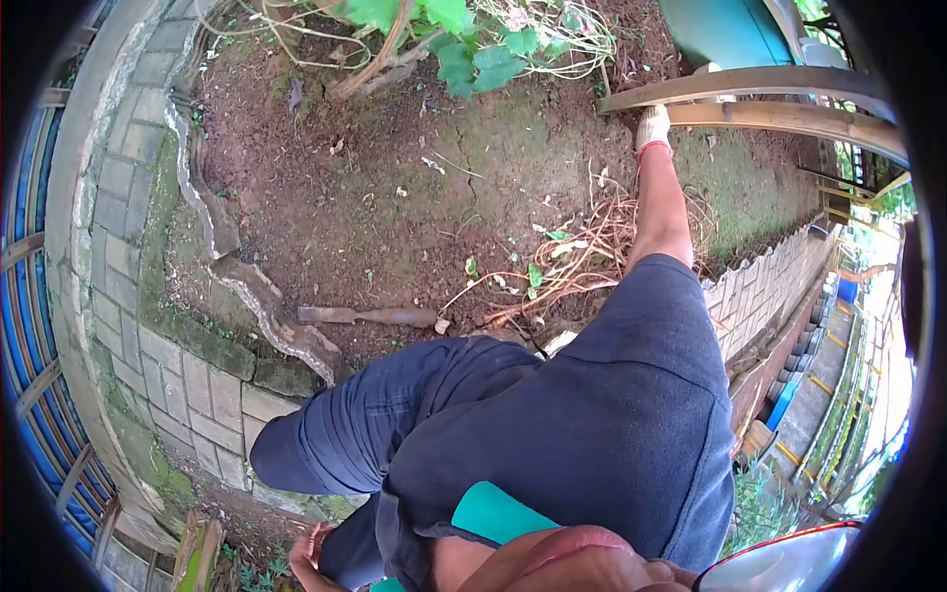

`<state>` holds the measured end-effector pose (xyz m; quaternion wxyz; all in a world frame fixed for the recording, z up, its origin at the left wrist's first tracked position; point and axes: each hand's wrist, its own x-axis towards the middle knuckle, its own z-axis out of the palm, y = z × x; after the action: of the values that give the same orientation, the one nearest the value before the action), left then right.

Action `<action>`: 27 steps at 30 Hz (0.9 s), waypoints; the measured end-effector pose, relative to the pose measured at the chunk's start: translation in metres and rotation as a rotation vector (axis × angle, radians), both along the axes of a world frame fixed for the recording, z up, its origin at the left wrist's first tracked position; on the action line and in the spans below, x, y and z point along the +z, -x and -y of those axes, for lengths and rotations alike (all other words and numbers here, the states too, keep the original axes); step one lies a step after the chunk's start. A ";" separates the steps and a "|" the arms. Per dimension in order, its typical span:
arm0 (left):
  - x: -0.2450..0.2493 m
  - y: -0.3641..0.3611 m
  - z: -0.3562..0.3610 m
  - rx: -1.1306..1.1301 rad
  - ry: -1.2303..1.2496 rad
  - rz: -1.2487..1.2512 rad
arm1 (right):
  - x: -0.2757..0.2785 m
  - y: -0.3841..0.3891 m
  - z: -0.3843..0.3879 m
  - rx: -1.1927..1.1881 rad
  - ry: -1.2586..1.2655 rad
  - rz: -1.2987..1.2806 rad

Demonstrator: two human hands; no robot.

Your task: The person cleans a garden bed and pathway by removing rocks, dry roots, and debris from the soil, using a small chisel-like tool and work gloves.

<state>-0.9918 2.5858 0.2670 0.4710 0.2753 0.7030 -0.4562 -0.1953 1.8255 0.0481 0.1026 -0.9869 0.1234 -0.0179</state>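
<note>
My right arm reaches far forward over the soil bed. My right hand [653, 125], in a pale glove with a red cuff, is closed at the near end of a wooden pole [789, 118]; its fingers are mostly hidden. A second wooden pole [730, 85] runs just beyond it. Under my forearm lies a heap of dry, brown vine stems [592, 247]. Bare skin of my left arm [308, 557] shows beside a dark sleeve at the lower left, with no clear fingers. A worn, flat-ended tool [367, 316] rests on the soil near my knee.
A jagged stone edging [212, 222] bounds the bed at left, beside a paved brick path [128, 207]. Green leafy vines [464, 54] hang at the top. A teal sheet [725, 35] is at the upper right. More paving [745, 306] runs along the right.
</note>
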 end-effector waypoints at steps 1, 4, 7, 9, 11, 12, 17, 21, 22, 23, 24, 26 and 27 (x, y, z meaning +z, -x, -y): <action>0.006 -0.005 0.005 0.000 0.043 -0.026 | -0.012 0.000 0.007 0.090 0.200 -0.029; 0.009 -0.011 0.008 0.024 0.167 -0.085 | -0.045 -0.015 0.031 0.460 0.862 -0.217; -0.005 -0.013 0.000 0.019 0.223 -0.092 | -0.059 -0.031 0.048 0.744 1.239 -0.296; -0.018 -0.010 -0.008 -0.002 0.227 -0.080 | -0.056 -0.035 0.041 0.427 0.744 -0.187; -0.039 0.003 -0.020 -0.040 0.126 -0.064 | -0.035 -0.033 0.023 0.379 0.689 -0.230; -0.049 0.010 -0.025 -0.066 0.036 -0.059 | -0.029 -0.032 0.023 0.482 0.864 -0.363; -0.033 0.032 -0.014 -0.045 -0.004 -0.064 | 0.001 0.005 -0.048 0.030 0.140 -0.195; -0.018 0.027 0.002 0.015 0.101 -0.072 | 0.062 0.061 -0.091 0.259 0.409 -0.898; -0.017 0.025 0.004 0.032 0.128 -0.074 | 0.061 0.073 -0.084 0.363 0.361 -1.076; -0.016 0.021 0.004 0.039 0.137 -0.079 | 0.060 0.085 -0.077 0.465 0.285 -1.255; -0.015 0.018 0.003 0.040 0.134 -0.078 | 0.070 0.097 -0.081 0.552 0.188 -1.423; -0.018 0.006 0.003 -0.060 0.073 -0.073 | 0.117 0.073 -0.089 0.593 0.114 -1.298; -0.019 -0.001 0.002 -0.137 0.014 -0.066 | 0.129 0.071 -0.090 0.605 0.072 -1.237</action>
<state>-0.9907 2.5842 0.2476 0.4171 0.3045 0.6944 -0.5011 -0.2667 1.9157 0.1770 -0.0192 -0.8094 -0.1225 0.5740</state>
